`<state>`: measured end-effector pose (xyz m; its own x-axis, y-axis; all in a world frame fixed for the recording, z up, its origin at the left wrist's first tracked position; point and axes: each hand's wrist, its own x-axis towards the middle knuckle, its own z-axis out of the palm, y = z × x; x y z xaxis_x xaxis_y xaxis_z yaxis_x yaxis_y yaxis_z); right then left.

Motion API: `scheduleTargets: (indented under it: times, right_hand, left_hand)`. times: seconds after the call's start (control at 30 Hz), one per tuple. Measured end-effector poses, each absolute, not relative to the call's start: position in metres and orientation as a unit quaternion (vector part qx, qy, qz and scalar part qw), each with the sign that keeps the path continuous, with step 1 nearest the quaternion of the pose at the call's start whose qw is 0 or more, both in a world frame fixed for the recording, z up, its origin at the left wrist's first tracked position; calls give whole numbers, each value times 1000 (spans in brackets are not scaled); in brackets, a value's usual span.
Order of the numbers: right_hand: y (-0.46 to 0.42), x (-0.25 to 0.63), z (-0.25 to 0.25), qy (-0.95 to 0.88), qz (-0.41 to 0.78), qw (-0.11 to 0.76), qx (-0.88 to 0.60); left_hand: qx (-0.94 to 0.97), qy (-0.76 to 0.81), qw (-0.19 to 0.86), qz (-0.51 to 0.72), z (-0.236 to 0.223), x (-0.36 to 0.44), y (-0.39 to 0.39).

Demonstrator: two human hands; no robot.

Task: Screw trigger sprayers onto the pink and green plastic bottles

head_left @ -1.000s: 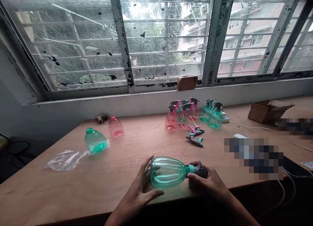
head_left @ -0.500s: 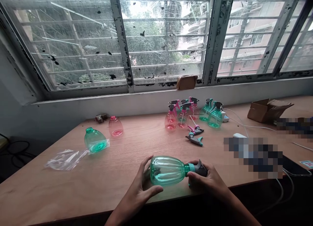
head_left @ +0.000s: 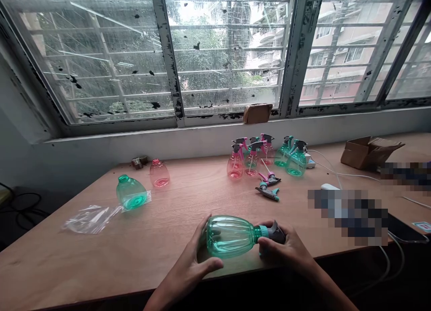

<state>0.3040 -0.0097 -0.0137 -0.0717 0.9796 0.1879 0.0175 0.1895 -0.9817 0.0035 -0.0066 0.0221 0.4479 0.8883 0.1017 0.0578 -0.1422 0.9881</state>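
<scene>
Grimy metal-framed windows run above a pale reddish wooden table. Near its front edge, 1 clear green ribbed plastic bottle is held on its side, base toward the left hand and neck toward the right hand. The bottle lies at 2 o'clock from the left hand and at 9 o'clock from the right. The right hand is closed around the dark grey spray head with its teal collar, at the neck. The left hand is spread wide around the base, thumb standing apart below; whether its fingers press on it, one cannot tell.

From the held bottle, 2 loose trigger heads, 1 pink-and-grey and 1 teal-and-grey, lie at 1 o'clock, before a cluster of assembled pink and green spray bottles. Toward 10 o'clock sit 1 headless green bottle and 1 headless pink bottle; a clear plastic bag lies at 9 o'clock, an open brown cardboard box at 2 o'clock.
</scene>
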Motion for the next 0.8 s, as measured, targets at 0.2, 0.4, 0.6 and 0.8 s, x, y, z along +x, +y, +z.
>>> scheduleTargets:
  times: [0.2, 0.4, 0.6, 0.8]
  right_hand:
    - [-9, 304, -15, -563, 466, 527, -434]
    - [-8, 304, -20, -559, 473, 528, -430]
    - [-9, 303, -18, -562, 462, 531, -434]
    - [-8, 303, -15, -565, 464, 528, -433]
  left_hand:
    - [663, 350, 547, 374, 11, 0, -6]
    - [667, 353, 534, 381, 11, -1, -6]
    - [656, 371, 536, 381, 19, -1, -5]
    - [644, 344, 556, 397, 0, -2, 0]
